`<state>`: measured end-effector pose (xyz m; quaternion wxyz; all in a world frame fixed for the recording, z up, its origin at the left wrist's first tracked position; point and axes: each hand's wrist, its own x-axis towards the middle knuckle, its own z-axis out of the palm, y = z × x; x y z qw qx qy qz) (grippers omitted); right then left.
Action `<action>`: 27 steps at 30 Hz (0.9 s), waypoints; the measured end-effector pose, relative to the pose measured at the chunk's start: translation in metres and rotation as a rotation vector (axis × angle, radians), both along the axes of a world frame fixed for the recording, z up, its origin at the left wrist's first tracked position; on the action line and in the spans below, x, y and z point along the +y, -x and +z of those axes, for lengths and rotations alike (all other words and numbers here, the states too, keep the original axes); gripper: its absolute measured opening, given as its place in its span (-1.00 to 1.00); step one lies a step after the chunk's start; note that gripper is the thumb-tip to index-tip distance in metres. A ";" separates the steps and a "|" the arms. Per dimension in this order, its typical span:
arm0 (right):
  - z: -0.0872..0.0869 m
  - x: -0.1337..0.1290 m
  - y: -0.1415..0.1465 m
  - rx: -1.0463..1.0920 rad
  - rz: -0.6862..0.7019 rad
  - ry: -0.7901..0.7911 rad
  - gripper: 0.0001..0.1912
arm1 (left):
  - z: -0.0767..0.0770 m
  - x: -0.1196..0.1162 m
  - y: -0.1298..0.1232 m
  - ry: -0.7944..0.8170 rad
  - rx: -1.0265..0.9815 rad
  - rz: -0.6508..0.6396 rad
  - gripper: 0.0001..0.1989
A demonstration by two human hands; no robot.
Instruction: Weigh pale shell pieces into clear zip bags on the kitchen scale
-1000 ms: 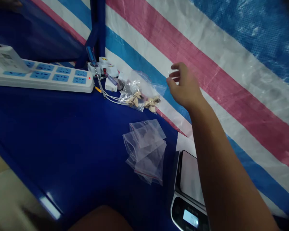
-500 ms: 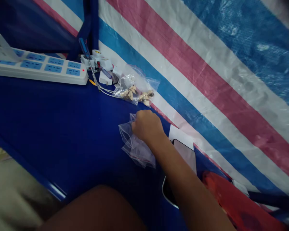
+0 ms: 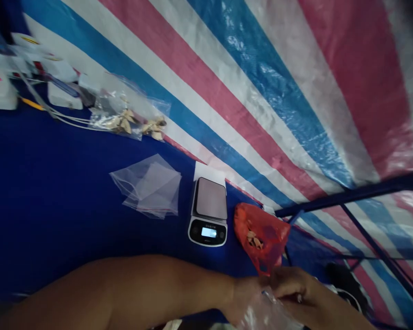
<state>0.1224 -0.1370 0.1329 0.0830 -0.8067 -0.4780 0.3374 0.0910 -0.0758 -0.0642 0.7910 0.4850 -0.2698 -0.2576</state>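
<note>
Clear plastic film of a bag (image 3: pixel 266 314) was gripped at its edge by the right hand (image 3: pixel 296 286), fingers bent together; the left hand (image 3: pixel 239 295) was placed against it, its fingers hidden, state impossible to tell. The bag was held low, just beside the red bag (image 3: pixel 266 227) with pale pieces (image 3: pixel 254 240) inside. On the blue tabletop (image 3: pixel 62 183), flat bags (image 3: pixel 154 185) were spread next to the lit scale (image 3: pixel 209 206). Risks, as judged: the red bag could be snagged by a knuckle and its pieces spilled; slick film could be lost from a thin pinch; the scale could be nudged by the left forearm (image 3: pixel 141 286).
</note>
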 end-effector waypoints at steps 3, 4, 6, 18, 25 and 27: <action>-0.020 -0.028 -0.002 0.093 -0.109 0.061 -0.48 | -0.005 -0.003 0.008 0.240 0.214 -0.188 -0.21; -0.023 -0.036 -0.002 0.116 -0.128 0.072 -0.49 | -0.010 -0.005 0.006 0.301 0.187 -0.210 -0.13; -0.028 -0.047 -0.001 0.137 -0.157 0.086 -0.51 | -0.023 -0.014 -0.001 0.375 0.075 -0.216 0.03; -0.058 -0.051 0.003 -0.009 -0.299 0.085 -0.84 | -0.018 -0.012 -0.001 0.332 0.150 -0.204 -0.50; -0.055 -0.072 0.017 -0.121 -0.542 -0.220 -0.40 | -0.001 0.001 0.003 0.322 0.340 -0.122 -0.48; -0.059 -0.076 0.024 -0.209 -0.654 -0.235 -0.31 | -0.001 0.002 0.003 0.340 0.350 -0.108 -0.45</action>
